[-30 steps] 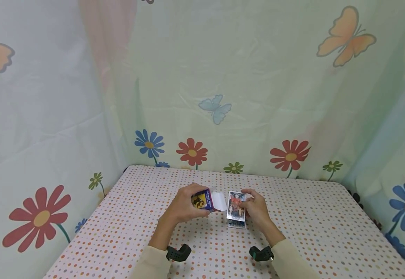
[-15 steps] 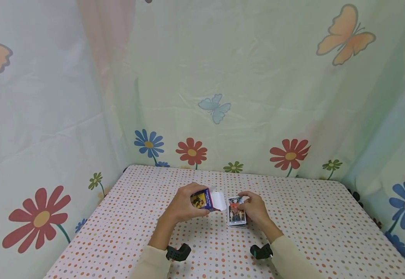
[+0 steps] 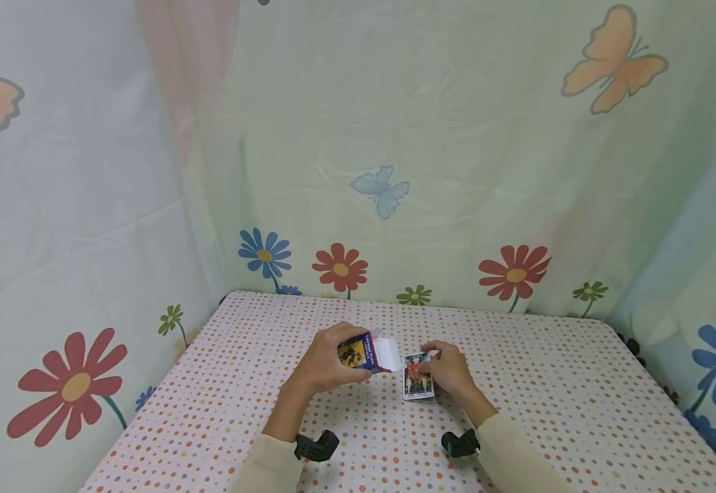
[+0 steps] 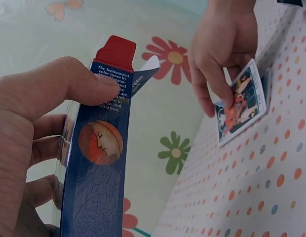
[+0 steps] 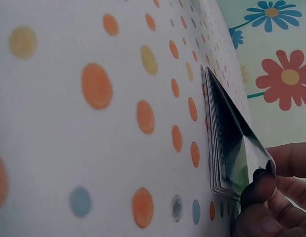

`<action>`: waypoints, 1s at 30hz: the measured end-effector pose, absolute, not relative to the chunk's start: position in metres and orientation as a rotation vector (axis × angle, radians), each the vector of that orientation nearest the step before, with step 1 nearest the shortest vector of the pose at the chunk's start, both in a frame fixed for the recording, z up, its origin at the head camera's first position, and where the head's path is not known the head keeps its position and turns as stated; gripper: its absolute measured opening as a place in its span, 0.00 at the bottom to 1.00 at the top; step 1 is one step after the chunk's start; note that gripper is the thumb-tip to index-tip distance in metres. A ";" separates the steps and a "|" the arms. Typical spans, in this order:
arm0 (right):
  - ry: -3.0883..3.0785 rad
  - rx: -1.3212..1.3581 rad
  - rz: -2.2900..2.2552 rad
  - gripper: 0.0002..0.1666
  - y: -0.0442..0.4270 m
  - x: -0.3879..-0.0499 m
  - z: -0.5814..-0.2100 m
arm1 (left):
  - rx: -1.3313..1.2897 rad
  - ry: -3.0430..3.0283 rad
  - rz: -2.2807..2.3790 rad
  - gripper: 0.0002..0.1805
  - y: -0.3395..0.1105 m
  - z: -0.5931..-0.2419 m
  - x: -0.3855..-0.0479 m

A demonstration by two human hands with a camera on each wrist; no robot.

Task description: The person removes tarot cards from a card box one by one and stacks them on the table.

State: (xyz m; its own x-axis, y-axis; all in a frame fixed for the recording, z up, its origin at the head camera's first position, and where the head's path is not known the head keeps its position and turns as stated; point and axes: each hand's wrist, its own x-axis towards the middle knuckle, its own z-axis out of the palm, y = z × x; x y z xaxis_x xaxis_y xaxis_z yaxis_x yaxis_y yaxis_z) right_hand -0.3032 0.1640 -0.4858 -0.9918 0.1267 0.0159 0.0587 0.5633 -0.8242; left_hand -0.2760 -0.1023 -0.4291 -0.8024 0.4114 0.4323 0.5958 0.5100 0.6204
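My left hand (image 3: 324,359) grips a dark blue tarot card box (image 3: 353,353), its white flap (image 3: 387,355) extended toward the right. In the left wrist view, the thumb presses the box's narrow side (image 4: 96,182), near a red tab (image 4: 116,53). My right hand (image 3: 453,372) pinches tarot cards (image 3: 417,385) by their far right edge, thumb on the pictured face. Below them in the right wrist view lies a thin stack of cards (image 5: 213,148) on the cloth; the held cards tilt over it, touching or nearly touching along one side. How many are held is unclear.
A white dotted cloth (image 3: 210,424) covers the table. Behind it hangs a pale curtain (image 3: 456,171) printed with flowers and butterflies. Dark wrist mounts sit on the left wrist (image 3: 317,446) and the right wrist (image 3: 460,444).
The right hand has lowered its tarot cards toward the person, over the stack beneath, which is now almost covered. The left hand and the card box stay in place.
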 end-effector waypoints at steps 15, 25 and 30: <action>-2.938 -0.140 1.012 0.21 0.166 -0.308 -0.481 | -0.853 -2.537 -1.164 0.36 -0.102 -0.427 -0.275; -3.012 -0.080 0.908 0.21 0.171 -0.316 -0.486 | -0.856 -2.538 -1.174 0.36 -0.102 -0.428 -0.275; -3.013 -0.020 0.908 0.21 0.172 -0.317 -0.485 | -0.862 -2.539 -1.185 0.37 -0.102 -0.429 -0.275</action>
State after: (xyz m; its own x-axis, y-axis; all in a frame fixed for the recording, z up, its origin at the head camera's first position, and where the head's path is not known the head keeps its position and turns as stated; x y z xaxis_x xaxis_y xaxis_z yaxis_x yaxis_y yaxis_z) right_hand -0.3167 0.1724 -0.4851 -0.9999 0.0109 -0.0086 0.0138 0.8335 -0.5524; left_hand -0.2753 -0.1021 -0.4291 -0.8068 0.4197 0.4158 0.5883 0.5057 0.6310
